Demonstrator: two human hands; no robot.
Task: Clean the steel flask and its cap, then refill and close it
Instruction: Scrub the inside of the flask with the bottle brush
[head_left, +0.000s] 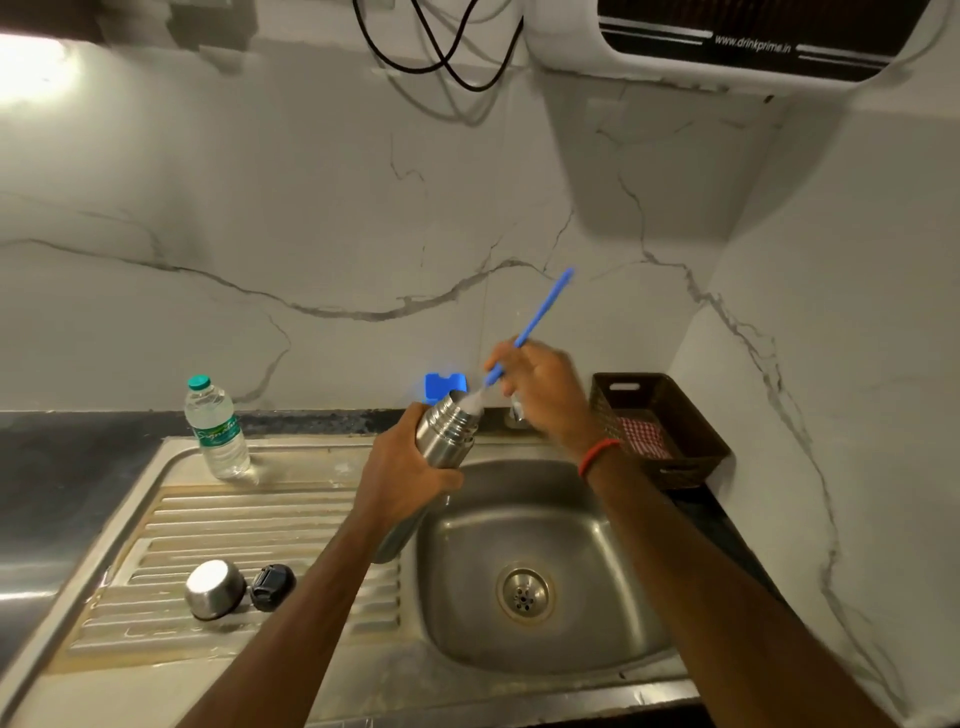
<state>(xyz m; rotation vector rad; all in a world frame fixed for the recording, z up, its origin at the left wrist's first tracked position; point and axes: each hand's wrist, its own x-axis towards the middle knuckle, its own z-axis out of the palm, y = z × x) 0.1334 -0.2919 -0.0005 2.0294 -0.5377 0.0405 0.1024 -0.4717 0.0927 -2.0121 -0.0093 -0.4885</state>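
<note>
A marble-look wall fills most of what I can see, with a white water purifier mounted at the upper right and black cables looping beside it. Below runs a steel sink with a ridged drainboard on its left side, set into a dark counter.

At the back right corner sits a brown basket with a red checked cloth inside. On the far edge of the drainboard stands a plastic bottle with a green cap, upright and filled with clear water.

The flask is held over the left rim of the sink, tilted with its open mouth pointing up and away. The left hand is wrapped firmly around its body. The right hand, with a red band at the wrist, pinches a blue brush partway down the handle; the white bristle end is at the flask's mouth, and the handle slants up to the right, blurred.

A blue block leans against the wall just behind the flask.

On the near drainboard lie the steel cap, upside down, and a black stopper just beside it, well apart from the flask.
</note>
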